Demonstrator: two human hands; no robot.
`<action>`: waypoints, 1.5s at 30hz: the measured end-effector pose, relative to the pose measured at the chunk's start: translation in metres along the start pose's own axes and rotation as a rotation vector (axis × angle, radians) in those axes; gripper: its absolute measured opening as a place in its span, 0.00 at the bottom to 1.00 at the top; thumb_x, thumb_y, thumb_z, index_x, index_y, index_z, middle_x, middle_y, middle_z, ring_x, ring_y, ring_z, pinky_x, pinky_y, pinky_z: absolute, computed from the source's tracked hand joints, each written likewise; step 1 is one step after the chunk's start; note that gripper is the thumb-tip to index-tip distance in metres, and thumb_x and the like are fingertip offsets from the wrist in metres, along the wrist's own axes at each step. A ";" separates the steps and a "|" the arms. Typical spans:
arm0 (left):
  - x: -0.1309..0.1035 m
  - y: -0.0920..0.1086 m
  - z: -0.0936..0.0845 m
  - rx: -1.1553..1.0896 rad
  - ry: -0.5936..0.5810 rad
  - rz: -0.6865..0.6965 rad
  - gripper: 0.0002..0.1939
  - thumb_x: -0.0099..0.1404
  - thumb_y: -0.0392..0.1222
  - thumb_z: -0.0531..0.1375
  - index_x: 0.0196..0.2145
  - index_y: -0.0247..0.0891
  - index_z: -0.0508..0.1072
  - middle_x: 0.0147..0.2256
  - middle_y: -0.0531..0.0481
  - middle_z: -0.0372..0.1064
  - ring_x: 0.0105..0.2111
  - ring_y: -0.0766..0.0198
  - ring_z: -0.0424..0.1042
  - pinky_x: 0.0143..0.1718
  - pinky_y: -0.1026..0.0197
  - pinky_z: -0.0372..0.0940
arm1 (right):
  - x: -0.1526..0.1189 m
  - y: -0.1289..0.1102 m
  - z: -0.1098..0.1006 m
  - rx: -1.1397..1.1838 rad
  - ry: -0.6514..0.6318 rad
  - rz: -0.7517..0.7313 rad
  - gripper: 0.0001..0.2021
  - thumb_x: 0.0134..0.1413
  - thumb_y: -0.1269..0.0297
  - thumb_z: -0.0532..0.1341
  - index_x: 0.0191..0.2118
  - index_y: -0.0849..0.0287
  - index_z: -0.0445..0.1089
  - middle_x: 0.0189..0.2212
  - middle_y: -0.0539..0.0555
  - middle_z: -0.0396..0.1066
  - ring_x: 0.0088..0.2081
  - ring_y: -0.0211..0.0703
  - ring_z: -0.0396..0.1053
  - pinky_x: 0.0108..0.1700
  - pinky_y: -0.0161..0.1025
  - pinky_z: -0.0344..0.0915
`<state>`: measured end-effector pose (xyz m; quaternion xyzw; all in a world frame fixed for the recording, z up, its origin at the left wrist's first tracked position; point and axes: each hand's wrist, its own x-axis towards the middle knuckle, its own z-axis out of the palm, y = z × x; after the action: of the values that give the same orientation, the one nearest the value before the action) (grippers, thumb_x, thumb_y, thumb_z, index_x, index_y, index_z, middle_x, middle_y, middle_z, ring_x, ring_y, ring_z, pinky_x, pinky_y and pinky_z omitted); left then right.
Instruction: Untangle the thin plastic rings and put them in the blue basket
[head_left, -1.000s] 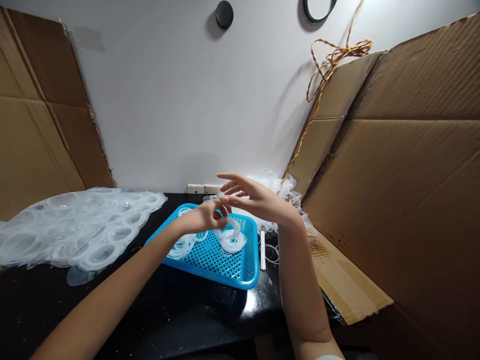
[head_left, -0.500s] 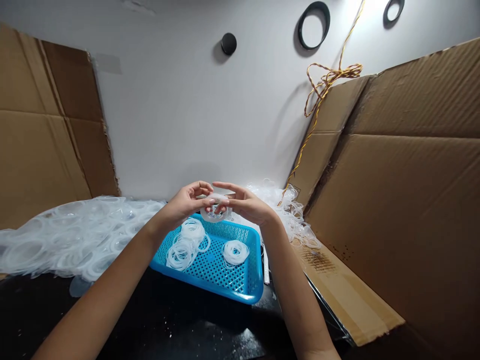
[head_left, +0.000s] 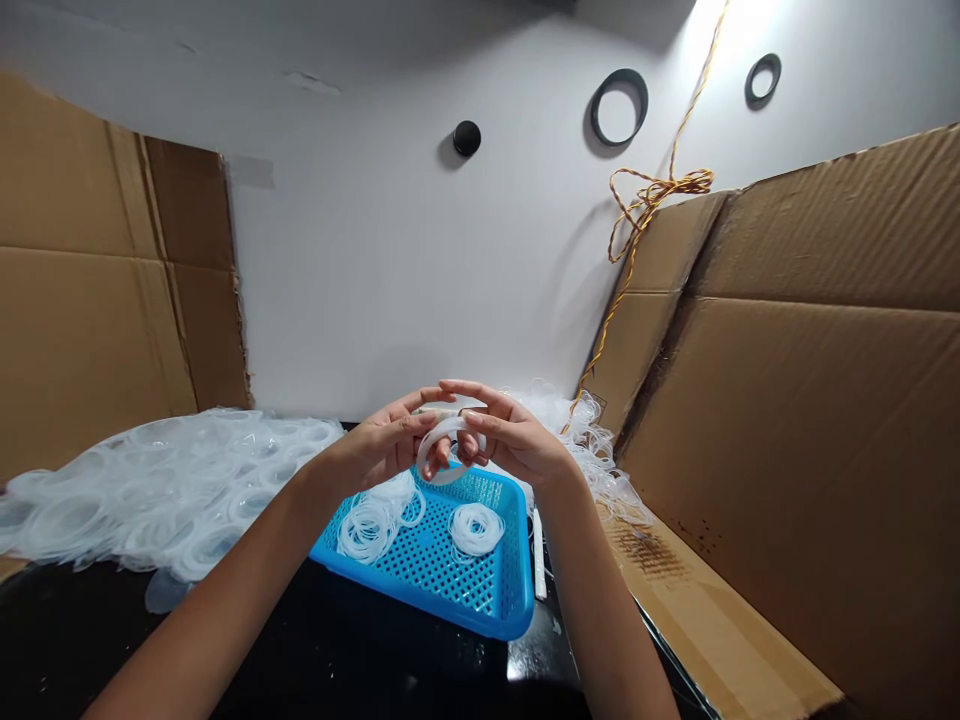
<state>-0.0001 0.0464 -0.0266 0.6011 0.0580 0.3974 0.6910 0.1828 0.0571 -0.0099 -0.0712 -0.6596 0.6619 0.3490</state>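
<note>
Between my two hands is a translucent white ring, held up over the back edge of a blue plastic basket. My left hand grips the ring's left side with thumb and fingers. On the other side, my right hand pinches it, fingers partly inside the loop. Both index fingers arch above the ring and nearly meet. Inside the basket, bundles of thin white rings lie at the left, partly hidden by my left hand, and one coiled bundle lies at the right.
A wide heap of translucent rings spreads at the left. Loose thin rings pile behind my right hand. Cardboard panels stand on both sides, and a twisted yellow cord hangs at the right. The table is black.
The view has tilted up, so the scene sits lower. My hands have turned the ring more toward me and spread around it, my right hand moving slightly right; both still hold it.
</note>
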 end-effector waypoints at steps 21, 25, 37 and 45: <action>-0.021 0.018 0.024 0.222 -0.083 -0.064 0.10 0.64 0.42 0.57 0.40 0.39 0.60 0.30 0.47 0.76 0.23 0.66 0.74 0.23 0.66 0.67 | -0.013 -0.008 0.020 -0.117 -0.162 -0.026 0.19 0.55 0.66 0.60 0.53 0.57 0.63 0.23 0.47 0.67 0.25 0.32 0.68 0.23 0.27 0.64; -0.022 0.020 0.027 0.272 -0.040 -0.052 0.12 0.60 0.40 0.61 0.39 0.38 0.61 0.27 0.50 0.75 0.18 0.71 0.69 0.18 0.70 0.62 | -0.015 -0.011 0.020 -0.141 -0.185 -0.035 0.20 0.54 0.68 0.61 0.53 0.57 0.63 0.24 0.47 0.68 0.26 0.32 0.69 0.24 0.28 0.65; -0.026 0.023 0.029 0.370 0.081 -0.041 0.15 0.54 0.35 0.65 0.32 0.39 0.60 0.22 0.57 0.70 0.21 0.70 0.71 0.20 0.70 0.64 | -0.021 -0.022 0.030 -0.188 -0.066 0.025 0.11 0.47 0.74 0.65 0.40 0.63 0.72 0.26 0.50 0.72 0.26 0.30 0.69 0.29 0.28 0.67; -0.025 0.025 0.033 0.332 0.067 -0.056 0.15 0.55 0.41 0.65 0.34 0.39 0.60 0.25 0.53 0.74 0.20 0.68 0.72 0.21 0.68 0.67 | -0.014 -0.013 0.034 -0.115 -0.031 -0.048 0.09 0.52 0.67 0.63 0.41 0.60 0.71 0.27 0.49 0.71 0.24 0.30 0.68 0.26 0.28 0.67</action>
<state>-0.0108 0.0044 -0.0056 0.6914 0.1627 0.3830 0.5906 0.1798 0.0201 0.0013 -0.0650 -0.7036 0.6152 0.3498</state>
